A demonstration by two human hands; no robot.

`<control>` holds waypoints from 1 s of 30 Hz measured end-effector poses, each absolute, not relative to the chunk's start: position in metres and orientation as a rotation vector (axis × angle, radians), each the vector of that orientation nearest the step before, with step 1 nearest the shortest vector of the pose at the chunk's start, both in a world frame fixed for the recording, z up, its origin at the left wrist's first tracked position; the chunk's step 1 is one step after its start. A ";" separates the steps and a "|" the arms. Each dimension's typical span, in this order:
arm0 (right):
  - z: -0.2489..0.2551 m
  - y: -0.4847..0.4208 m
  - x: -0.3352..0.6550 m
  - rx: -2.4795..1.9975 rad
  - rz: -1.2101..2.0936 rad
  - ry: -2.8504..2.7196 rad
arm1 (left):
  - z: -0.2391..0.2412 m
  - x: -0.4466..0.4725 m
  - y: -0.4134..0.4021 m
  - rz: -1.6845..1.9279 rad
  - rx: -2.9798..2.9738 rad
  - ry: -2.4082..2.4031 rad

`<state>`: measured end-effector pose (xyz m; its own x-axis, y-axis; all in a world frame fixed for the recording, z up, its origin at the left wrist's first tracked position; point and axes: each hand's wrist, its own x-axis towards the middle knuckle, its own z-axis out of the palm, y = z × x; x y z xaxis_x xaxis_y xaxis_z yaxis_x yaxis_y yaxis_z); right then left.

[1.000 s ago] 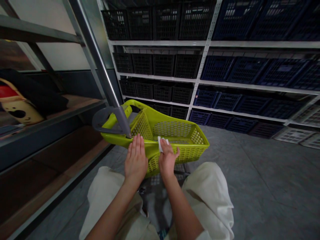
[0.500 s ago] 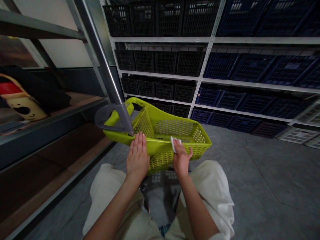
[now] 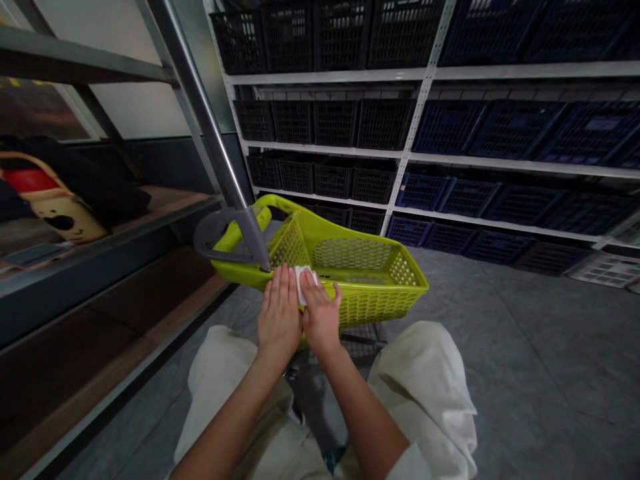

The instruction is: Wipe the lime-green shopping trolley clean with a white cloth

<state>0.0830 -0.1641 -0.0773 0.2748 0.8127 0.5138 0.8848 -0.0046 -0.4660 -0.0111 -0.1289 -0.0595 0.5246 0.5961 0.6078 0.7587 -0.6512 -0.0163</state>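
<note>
A lime-green perforated shopping basket (image 3: pixel 365 283) stands tilted in front of my knees, with a grey handle (image 3: pixel 220 237) on a metal pole (image 3: pixel 200 113) rising at its left end. My left hand (image 3: pixel 279 317) lies flat on the basket's near rim, fingers together and stretched out, holding nothing. Right beside it, my right hand (image 3: pixel 320 315) presses a small white wipe (image 3: pixel 301 280) against the same rim with its fingers closed on it. The two hands touch side by side.
White shelving (image 3: pixel 415 113) ahead carries several black crates (image 3: pixel 330 123) and blue crates (image 3: pixel 490 127). A grey rack (image 3: pixel 100 240) on the left holds a tan and red object (image 3: pixel 50 203) and dark cloth. Grey floor (image 3: pixel 525 360) spreads to the right.
My right hand has slid the white wipe leftward along the basket rim until it sits against my left hand. The left hand has stayed on the rim.
</note>
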 end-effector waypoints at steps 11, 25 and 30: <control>-0.112 -0.204 0.148 -2.057 -0.279 -1.273 | -0.052 -0.009 -0.134 -0.813 -2.547 -1.177; -0.071 -0.150 0.098 -1.700 -0.179 -1.630 | -0.058 -0.007 -0.132 -0.775 -2.459 -1.174; -0.083 -0.157 0.109 -1.701 -0.210 -1.661 | -0.057 -0.008 -0.133 -0.779 -2.484 -1.165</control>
